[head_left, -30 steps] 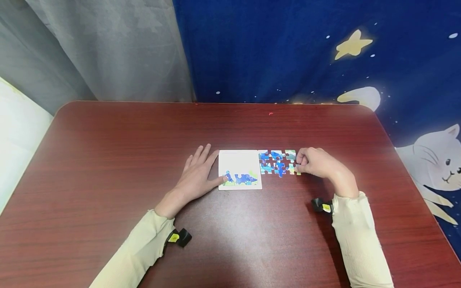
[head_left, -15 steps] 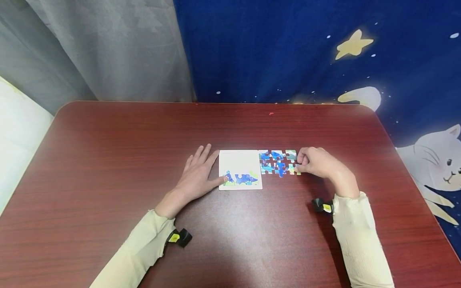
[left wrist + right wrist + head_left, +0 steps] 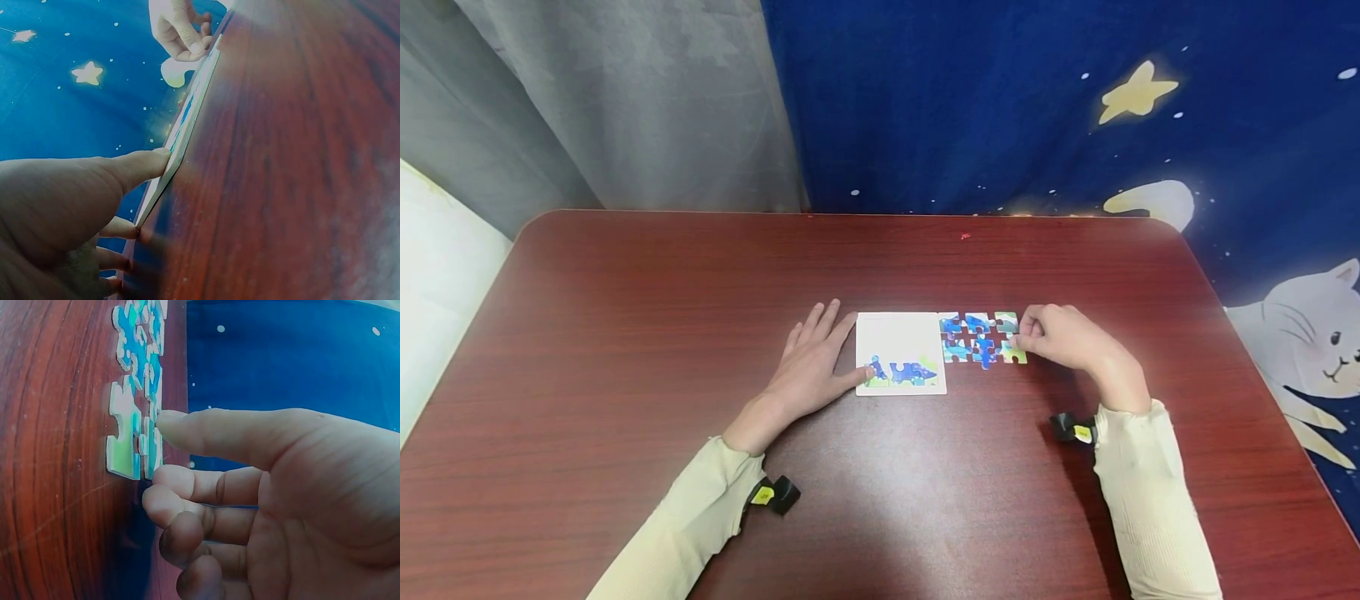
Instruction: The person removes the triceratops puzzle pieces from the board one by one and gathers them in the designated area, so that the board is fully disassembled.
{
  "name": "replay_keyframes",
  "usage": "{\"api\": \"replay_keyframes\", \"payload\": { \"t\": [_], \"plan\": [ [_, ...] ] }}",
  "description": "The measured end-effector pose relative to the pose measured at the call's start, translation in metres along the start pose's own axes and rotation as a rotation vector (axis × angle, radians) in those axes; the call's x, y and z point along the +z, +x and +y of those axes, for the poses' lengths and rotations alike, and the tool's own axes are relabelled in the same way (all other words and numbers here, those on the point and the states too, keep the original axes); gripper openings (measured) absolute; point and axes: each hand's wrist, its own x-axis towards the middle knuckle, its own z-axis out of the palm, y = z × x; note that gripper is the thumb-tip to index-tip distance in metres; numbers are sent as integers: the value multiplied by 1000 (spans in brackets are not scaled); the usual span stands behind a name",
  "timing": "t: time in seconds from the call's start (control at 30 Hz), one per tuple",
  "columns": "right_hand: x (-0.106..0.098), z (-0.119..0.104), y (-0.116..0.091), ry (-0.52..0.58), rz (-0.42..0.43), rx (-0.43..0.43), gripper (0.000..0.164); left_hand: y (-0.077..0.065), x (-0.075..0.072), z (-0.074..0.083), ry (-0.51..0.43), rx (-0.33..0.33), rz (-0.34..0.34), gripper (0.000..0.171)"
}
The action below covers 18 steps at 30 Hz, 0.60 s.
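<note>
A square white puzzle board (image 3: 895,337) lies on the table, with joined blue and green puzzle pieces (image 3: 910,372) along its near edge. My left hand (image 3: 801,375) rests at the board's left side with fingers spread. Its thumb (image 3: 147,167) lies on the board's near left corner. Several loose blue pieces (image 3: 977,323) lie in two rows right of the board. My right hand (image 3: 1067,337) is at the right end of these rows, fingers bent and thumb apart from the index finger. Beside its thumb are a green-yellow puzzle piece (image 3: 125,447) and a green-edged piece (image 3: 1006,321).
The dark red wooden table (image 3: 662,292) extends around the board and pieces. A small red mark (image 3: 966,237) shows near its far edge. Behind hang a grey curtain (image 3: 662,100) and a blue curtain (image 3: 955,100) with stars and a cat.
My right hand has shifted slightly away from the near side, and its thumb has moved off the green-yellow piece, which shows more fully. The left hand and the board look the same.
</note>
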Motion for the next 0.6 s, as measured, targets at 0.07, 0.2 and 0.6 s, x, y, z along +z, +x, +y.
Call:
{"api": "replay_keyframes", "payload": {
  "t": [0.07, 0.2, 0.6],
  "plan": [
    [0, -1, 0, 3, 1, 1, 17, 0, 0, 0, -1, -1, -2, 83],
    [0, -1, 0, 12, -6, 14, 17, 0, 0, 0, -4, -4, -2, 83],
    [1, -9, 0, 65, -24, -50, 17, 0, 0, -1, -9, -5, -4, 84]
  ]
}}
